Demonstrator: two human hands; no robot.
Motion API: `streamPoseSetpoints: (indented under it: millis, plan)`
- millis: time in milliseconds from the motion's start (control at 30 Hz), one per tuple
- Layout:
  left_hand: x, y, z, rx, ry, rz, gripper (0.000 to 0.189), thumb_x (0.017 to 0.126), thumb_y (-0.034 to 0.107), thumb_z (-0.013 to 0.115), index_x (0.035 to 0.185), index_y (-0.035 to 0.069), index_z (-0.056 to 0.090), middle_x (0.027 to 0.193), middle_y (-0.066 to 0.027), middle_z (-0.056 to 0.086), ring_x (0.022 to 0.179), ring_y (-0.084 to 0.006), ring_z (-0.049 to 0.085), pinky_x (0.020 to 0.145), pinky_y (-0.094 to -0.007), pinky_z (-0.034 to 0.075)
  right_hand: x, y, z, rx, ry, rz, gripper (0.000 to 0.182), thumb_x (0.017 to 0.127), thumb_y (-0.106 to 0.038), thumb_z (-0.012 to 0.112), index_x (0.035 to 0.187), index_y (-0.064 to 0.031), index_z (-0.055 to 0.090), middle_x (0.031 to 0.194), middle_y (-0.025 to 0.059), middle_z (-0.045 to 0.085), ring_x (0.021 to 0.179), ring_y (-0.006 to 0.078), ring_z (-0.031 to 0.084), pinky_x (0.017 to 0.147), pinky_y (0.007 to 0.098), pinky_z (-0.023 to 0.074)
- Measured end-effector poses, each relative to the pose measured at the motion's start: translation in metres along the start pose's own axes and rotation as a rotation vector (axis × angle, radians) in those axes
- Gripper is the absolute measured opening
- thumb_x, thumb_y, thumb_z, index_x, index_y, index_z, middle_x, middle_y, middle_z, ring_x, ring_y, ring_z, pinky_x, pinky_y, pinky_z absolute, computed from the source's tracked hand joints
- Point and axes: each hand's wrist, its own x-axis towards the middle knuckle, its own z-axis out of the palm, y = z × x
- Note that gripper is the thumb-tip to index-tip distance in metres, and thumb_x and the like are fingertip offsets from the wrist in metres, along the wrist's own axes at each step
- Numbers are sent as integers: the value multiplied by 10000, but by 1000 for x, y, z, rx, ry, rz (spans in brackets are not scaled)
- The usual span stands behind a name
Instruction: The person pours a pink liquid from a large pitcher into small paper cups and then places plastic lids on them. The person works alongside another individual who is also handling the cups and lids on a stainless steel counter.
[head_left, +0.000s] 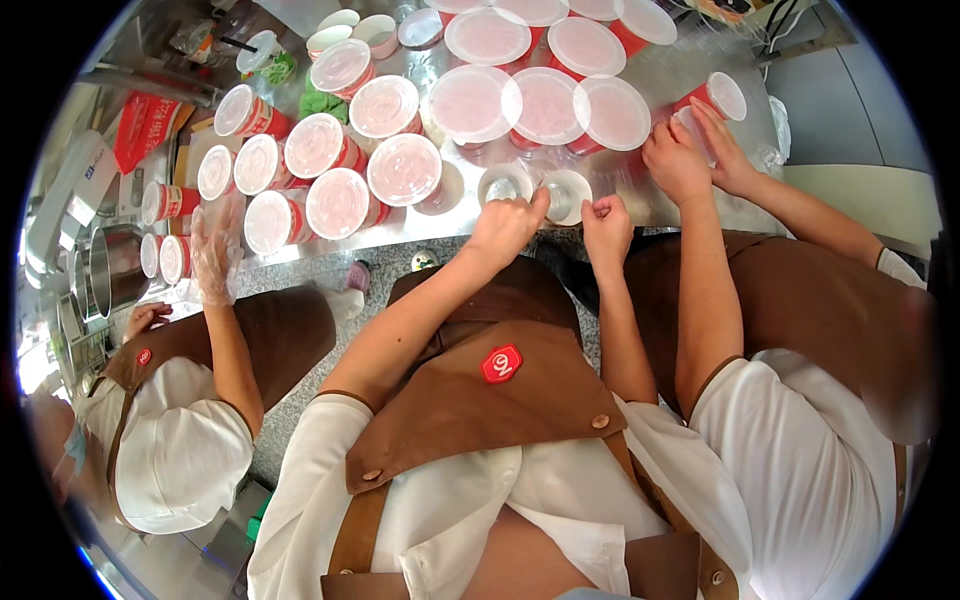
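Observation:
Two white paper cups, one on the left (493, 178) and one on the right (576, 196), stand side by side at the front edge of the metal table (457, 221). Something shiny and clear shows inside both, too unclear to name. My left hand (510, 225) is curled at their near rims, its index finger reaching the gap between them. Whether it pinches anything is hidden. Just right of the right cup, my right hand (607, 229) has its fingers curled against the thumb, with nothing visible in it.
Several red cups with clear lids (337, 204) stand to the left. Behind the paper cups are red cups under broad translucent discs (476, 103). A co-worker's hands (686, 154) hold a translucent piece near a lidded red cup (726, 96). Another person's gloved hand (216, 251) is at left.

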Motion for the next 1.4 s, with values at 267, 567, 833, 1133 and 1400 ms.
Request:
streamPoseSetpoints:
  millis: [267,567,833,1133,1400]
  plan:
    - [-9,9,-27,-64,121,50,626,769,46,614,1381,82,486,987,-171,659,824,-262,672,709,-368,542,3,-5,-13,-236,89,-42,208,830,-206,714,785,-31,610,705,169,667,697,379,661,656,469,508]
    - [-56,0,-57,-579,464,-328,280,791,-52,646,1061,13,609,1004,-139,620,877,-274,629,779,-371,513,-3,-27,-20,-252,198,-185,209,845,-206,704,917,-37,605,861,132,625,798,335,624,723,433,494]
    - [-88,-24,-39,-856,356,-661,131,850,-28,635,980,-14,622,909,-101,617,753,-166,629,693,-293,516,-34,-76,1,-204,-329,-859,373,727,50,695,1078,-62,638,1026,137,507,965,330,524,807,394,458]
    - [-98,-35,-37,-1412,241,-641,591,815,116,772,1318,21,476,1216,-154,565,1104,-215,584,927,-354,498,-36,-70,4,250,-416,-566,152,786,-5,735,931,-23,692,1080,90,512,884,219,537,735,301,458]
    - [-82,-60,-83,-1746,-238,-391,896,754,208,841,1472,39,331,1357,-111,501,1274,-199,479,1077,-345,383,-63,-86,-34,548,-677,-322,130,832,-17,735,956,-18,693,1080,23,509,857,88,475,748,228,421]
